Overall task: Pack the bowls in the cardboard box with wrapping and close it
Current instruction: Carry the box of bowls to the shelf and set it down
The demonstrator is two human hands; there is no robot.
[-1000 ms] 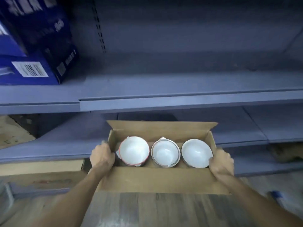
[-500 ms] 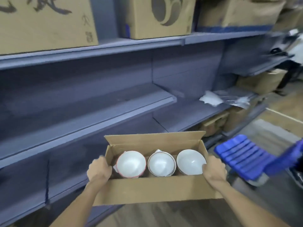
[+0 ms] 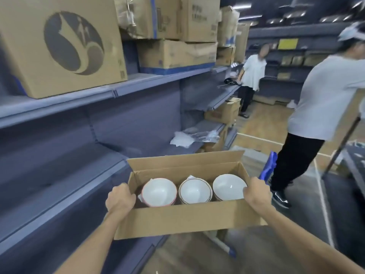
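Cardboard box [image 3: 185, 222] with 3 bowls [image 3: 194, 191]

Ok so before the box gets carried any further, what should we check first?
1. Both ends held: ok. The left hand and right hand each grip an end of the cardboard box.
2. Bowls inside: ok. Three bowl stacks sit in a row, left bowls, middle bowls, right bowls.
3. Wrapping: cannot tell. Only bits of paper show by the left and middle stacks.
4. Box closed: not ok. The flaps are open.
5. Path clear: not ok. A person in black trousers stands close on the right.
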